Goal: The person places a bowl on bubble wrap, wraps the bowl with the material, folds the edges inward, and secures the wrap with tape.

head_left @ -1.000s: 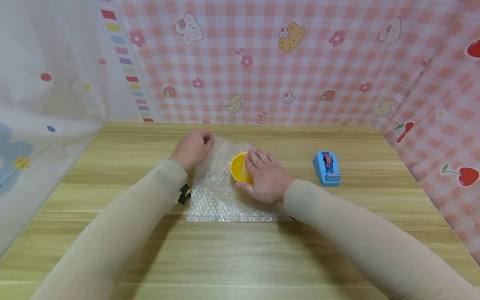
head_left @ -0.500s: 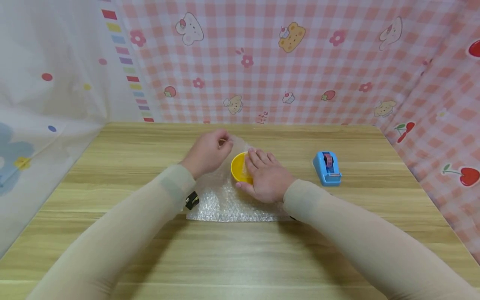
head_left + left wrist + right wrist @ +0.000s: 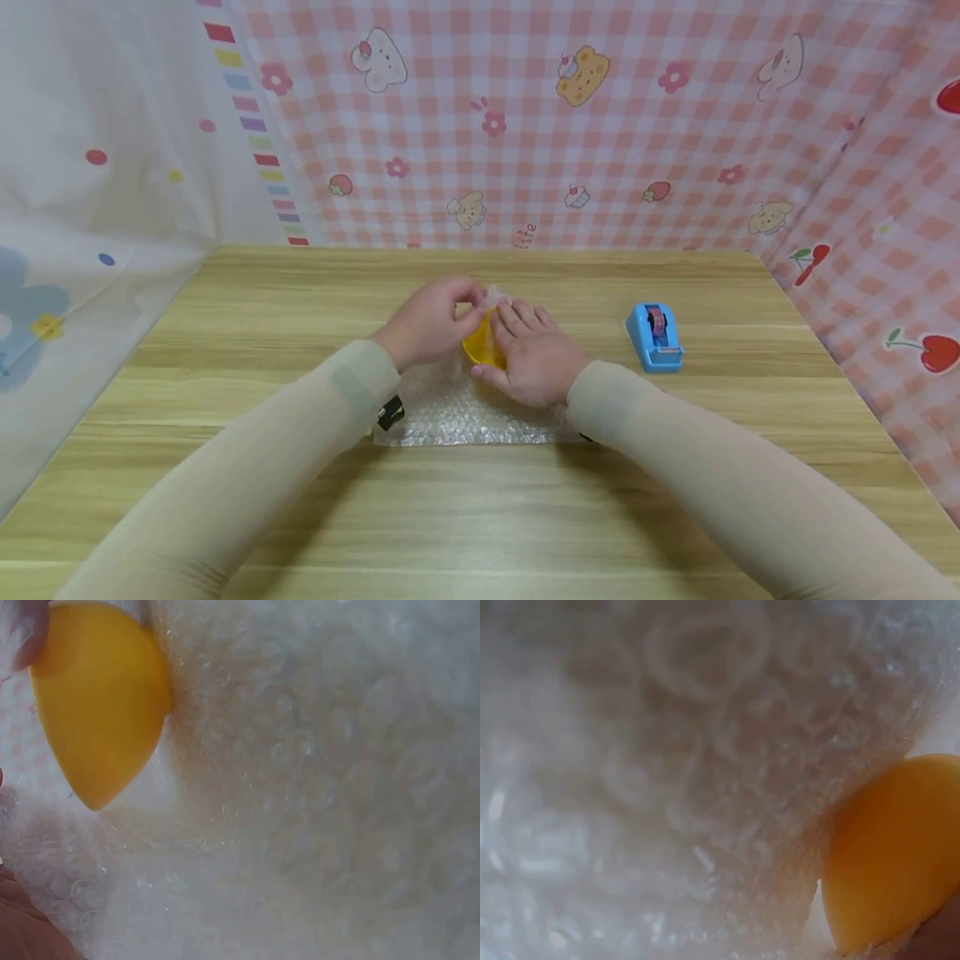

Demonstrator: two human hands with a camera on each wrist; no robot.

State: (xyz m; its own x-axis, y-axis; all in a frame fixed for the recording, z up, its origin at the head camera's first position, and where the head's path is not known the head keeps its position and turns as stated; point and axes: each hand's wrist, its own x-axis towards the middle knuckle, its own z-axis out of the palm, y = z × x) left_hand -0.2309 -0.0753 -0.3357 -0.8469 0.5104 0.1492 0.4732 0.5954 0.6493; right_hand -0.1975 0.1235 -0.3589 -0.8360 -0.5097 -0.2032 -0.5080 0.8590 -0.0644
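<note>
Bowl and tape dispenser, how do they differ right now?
The bowl is yellow; the tape dispenser is blue. The bowl curves smoothly; the dispenser is blocky and holds a pinkish tape roll. The right hand covers part of the bowl; no hand touches the dispenser. Both are brightly coloured.

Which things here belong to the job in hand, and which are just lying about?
In the job:
bowl, with the right hand on it
bubble wrap, pinched by the left hand

Lying about:
tape dispenser, untouched off to the right, though it may be meant for later
</note>
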